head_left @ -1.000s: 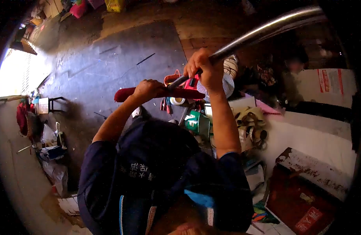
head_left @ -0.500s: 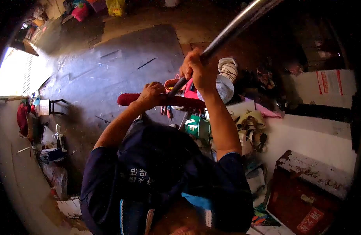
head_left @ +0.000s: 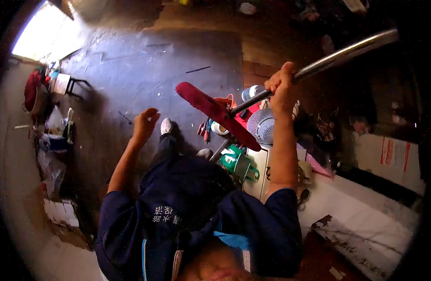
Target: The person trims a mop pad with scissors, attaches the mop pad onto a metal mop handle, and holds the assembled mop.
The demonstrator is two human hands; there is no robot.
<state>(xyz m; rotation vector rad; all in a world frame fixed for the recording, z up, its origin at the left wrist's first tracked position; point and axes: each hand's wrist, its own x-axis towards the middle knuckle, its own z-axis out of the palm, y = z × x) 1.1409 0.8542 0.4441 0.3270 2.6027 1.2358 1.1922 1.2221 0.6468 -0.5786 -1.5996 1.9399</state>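
My right hand (head_left: 282, 86) is wrapped round the metal pole of a mop (head_left: 342, 55), holding it up at a slant. At the pole's lower end, the mop's long dark red head (head_left: 210, 108) is tilted, raised in front of my body. My left hand (head_left: 145, 125) is held out to the left, apart from the mop head. Its fingers are loosely bent and nothing shows in them. Below the mop head's right end stands a green container (head_left: 234, 159). A rounded grey mesh-like thing (head_left: 262, 126) sits beside the pole, partly behind my right forearm.
A small stool (head_left: 63, 84) and plastic bags (head_left: 55, 121) line the left wall. A thin dark stick (head_left: 197, 69) lies on the grey floor (head_left: 126, 70). Cardboard (head_left: 388, 154) stands on the right, above a reddish-brown box (head_left: 318, 257).
My left hand has let go of the mop by its head and moved left and down. The mop has swung: its pole leans further right and its head is now more slanted.
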